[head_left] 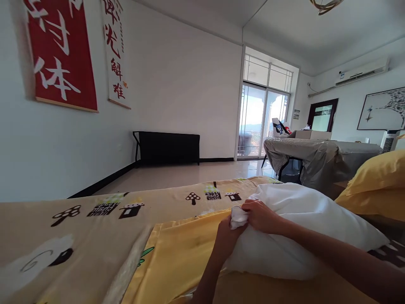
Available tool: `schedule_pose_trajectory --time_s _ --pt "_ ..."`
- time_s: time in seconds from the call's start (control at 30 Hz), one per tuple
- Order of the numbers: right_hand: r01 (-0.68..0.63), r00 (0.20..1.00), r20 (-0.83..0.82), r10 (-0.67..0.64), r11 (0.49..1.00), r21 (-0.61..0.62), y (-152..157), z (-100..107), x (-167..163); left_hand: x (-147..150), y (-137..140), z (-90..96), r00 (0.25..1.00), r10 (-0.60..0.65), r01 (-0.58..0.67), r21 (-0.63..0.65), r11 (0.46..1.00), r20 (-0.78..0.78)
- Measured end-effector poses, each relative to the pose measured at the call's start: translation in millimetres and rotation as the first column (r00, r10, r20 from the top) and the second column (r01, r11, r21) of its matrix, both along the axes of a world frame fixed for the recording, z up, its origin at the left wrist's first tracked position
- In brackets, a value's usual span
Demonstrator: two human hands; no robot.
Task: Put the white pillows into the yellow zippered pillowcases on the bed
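Note:
A plump white pillow [297,249] lies in front of me at the right, partly over a flat yellow pillowcase [186,240]. My left hand [228,236] is closed on the gathered white end of the pillow, from below. Just above and to the right, my right hand [261,215] grips the same bunched white end, its forearm lying across the pillow. Both sets of fingers are wrapped in close together, so their tips are partly hidden.
A cream patterned blanket [171,198] spreads beneath. Yellow cushions [376,177] are heaped at the right edge. Beyond stand a plastic-covered table [319,152] with boxes and a black folded item [169,147] against the wall.

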State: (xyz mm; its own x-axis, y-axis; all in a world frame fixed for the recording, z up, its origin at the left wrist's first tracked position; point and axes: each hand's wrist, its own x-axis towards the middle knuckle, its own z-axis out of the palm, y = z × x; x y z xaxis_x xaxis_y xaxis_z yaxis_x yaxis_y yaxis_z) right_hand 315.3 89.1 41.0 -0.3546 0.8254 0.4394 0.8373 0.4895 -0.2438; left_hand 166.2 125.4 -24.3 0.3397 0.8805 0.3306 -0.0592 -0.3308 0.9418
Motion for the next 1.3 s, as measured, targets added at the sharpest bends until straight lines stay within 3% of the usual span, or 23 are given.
schedule_pose_trajectory --time_s 0.13,0.27,0.4,0.5,0.6,0.73,0.83,0.93,1.03,1.1,1.17,1.23,1.3 --pt "0.060 0.988 0.124 -0.095 0.964 0.258 -50.6 9.5 -26.8 1.8 6.0 -9.9 0.985 0.128 -0.121 -0.065 0.991 0.120" --pt "0.042 0.983 0.160 -0.088 0.962 0.268 -75.6 -12.2 -49.9 -1.6 9.7 -15.0 0.964 0.195 -0.156 -0.208 0.966 0.179" --pt "0.085 0.987 0.111 -0.117 0.964 0.253 -41.0 -44.4 -44.1 -4.0 13.5 -18.2 0.953 0.211 -0.146 -0.281 0.948 0.218" --pt "0.060 0.996 0.047 -0.074 0.963 0.262 4.2 -50.9 -20.8 -1.8 13.6 -17.7 0.952 0.206 -0.140 -0.280 0.950 0.225" --pt "-0.067 0.998 0.021 0.064 0.979 0.191 34.0 -45.7 -1.0 0.4 11.2 -13.3 0.961 0.200 -0.155 -0.227 0.962 0.191" --pt "-0.163 0.985 -0.043 0.169 0.980 0.115 36.6 -47.9 4.8 -1.2 4.4 -2.2 0.972 0.212 -0.203 -0.093 0.975 0.101" --pt "-0.141 0.984 -0.092 0.154 0.980 0.139 27.3 -55.4 7.6 -3.7 -6.0 11.8 0.972 0.208 -0.192 0.143 0.971 -0.106" --pt "-0.033 0.976 -0.200 0.082 0.971 0.236 21.1 -54.4 20.2 -8.1 -26.2 34.3 0.876 0.300 -0.124 0.424 0.897 -0.378" --pt "0.229 0.889 -0.454 -0.068 0.923 0.310 17.1 -41.7 39.1 -13.9 -56.8 59.8 0.731 0.469 -0.170 0.533 0.829 -0.495" --pt "0.415 0.764 -0.626 -0.156 0.861 0.292 12.3 -30.2 51.4 -13.4 -77.8 69.6 0.624 0.423 -0.097 0.472 0.876 -0.657" --pt "0.531 0.662 -0.727 -0.183 0.799 0.283 4.5 -19.3 62.6 -4.9 -93.3 66.5 0.498 0.230 0.114 0.326 0.939 -0.836" --pt "0.599 0.592 -0.790 -0.159 0.743 0.299 -5.8 -9.6 73.7 12.0 -100.1 48.9 0.370 0.062 0.328 0.192 0.925 -0.927" --pt "0.664 0.517 -0.849 -0.111 0.677 0.316 -17.8 -0.5 85.7 33.2 -99.0 21.7 0.267 -0.014 0.450 0.112 0.886 -0.964"
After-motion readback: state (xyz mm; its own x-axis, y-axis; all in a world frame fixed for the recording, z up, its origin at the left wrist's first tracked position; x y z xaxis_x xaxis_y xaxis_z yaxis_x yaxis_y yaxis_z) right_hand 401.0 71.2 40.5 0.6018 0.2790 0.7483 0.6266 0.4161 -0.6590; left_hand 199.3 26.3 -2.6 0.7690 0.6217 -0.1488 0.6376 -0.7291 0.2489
